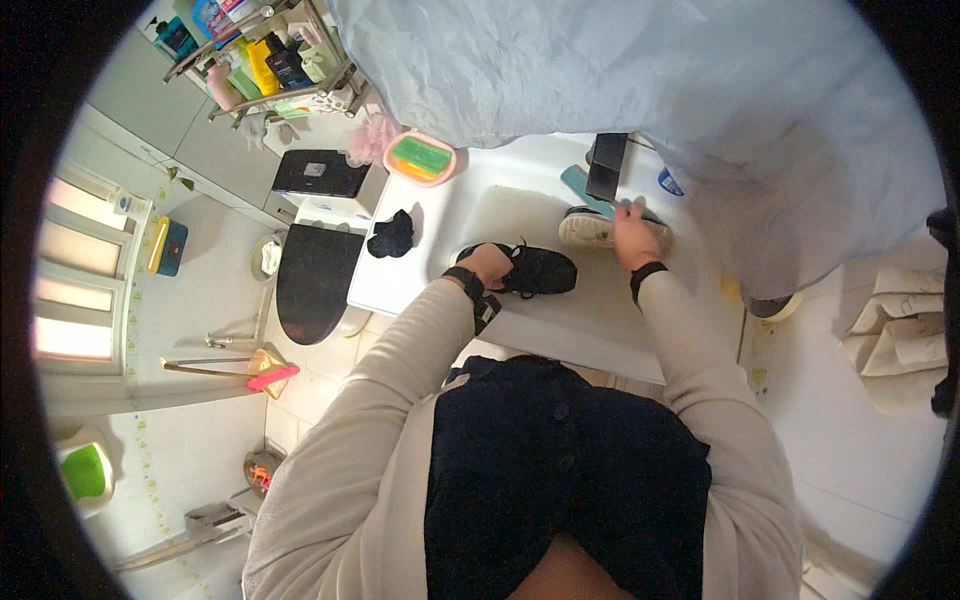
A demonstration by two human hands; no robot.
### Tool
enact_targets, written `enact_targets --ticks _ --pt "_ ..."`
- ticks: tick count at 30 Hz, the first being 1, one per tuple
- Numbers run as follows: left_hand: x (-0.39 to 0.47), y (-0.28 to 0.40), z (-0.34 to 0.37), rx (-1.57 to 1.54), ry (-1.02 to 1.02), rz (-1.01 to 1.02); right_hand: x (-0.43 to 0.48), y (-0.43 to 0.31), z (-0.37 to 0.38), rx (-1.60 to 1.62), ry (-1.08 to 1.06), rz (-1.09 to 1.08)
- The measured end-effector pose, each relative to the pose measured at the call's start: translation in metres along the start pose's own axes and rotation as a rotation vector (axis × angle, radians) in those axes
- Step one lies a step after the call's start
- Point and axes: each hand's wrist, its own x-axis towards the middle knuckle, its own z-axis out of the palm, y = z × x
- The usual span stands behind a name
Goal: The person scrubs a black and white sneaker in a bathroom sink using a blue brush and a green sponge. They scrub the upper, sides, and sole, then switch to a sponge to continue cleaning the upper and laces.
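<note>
A black lace-up shoe (544,270) is in the white basin (517,161), its toe pointing right. My left hand (487,266) grips it at the ankle opening. To the right, a second shoe (585,228) lies on its side with its pale, stained sole facing me. My right hand (636,234) is closed over that shoe, and its fingertips are partly hidden. Just beyond my right hand are a teal flat object (577,182) and a black rectangular object (607,161). Shallow, cloudy water (517,206) appears to cover the basin's bottom.
A crumpled black cloth (391,234) and a pink soap dish (411,177) with green and yellow bars sit on the left ledge. A pale shower curtain (540,67) hangs across the far side. Left stand a toilet with a black lid (319,277) and a bottle rack (277,97).
</note>
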Motion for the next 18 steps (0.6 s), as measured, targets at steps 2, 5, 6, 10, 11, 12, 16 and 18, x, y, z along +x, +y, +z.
enact_targets --ticks 2,5,6,10,11,12,16,18 --pt "-0.001 -0.003 0.004 -0.126 0.064 0.019 -0.001 -0.014 -0.004 0.246 -0.017 0.073" --pt "0.011 -0.001 0.017 -1.324 0.110 -0.513 -0.014 -0.043 -0.009 0.398 0.013 -0.216" --pt "0.018 0.000 0.024 -1.912 0.091 -0.778 -0.019 -0.052 -0.010 0.397 -0.106 -0.241" --pt "0.027 -0.014 0.069 -1.410 0.253 -0.492 -0.035 -0.069 -0.011 0.431 -0.312 -0.248" --pt "0.030 -0.019 0.079 -1.400 0.289 -0.436 -0.037 -0.070 -0.010 0.416 -0.350 -0.188" --pt "0.033 -0.024 0.087 -1.333 0.367 -0.303 -0.038 -0.067 -0.010 0.326 -0.319 -0.219" --pt "0.035 -0.022 0.087 -1.359 0.544 -0.164 -0.037 -0.061 -0.005 0.275 -0.289 -0.201" --pt "0.034 -0.008 0.066 -2.071 0.245 -0.640 -0.038 -0.063 0.000 0.216 -0.337 -0.132"
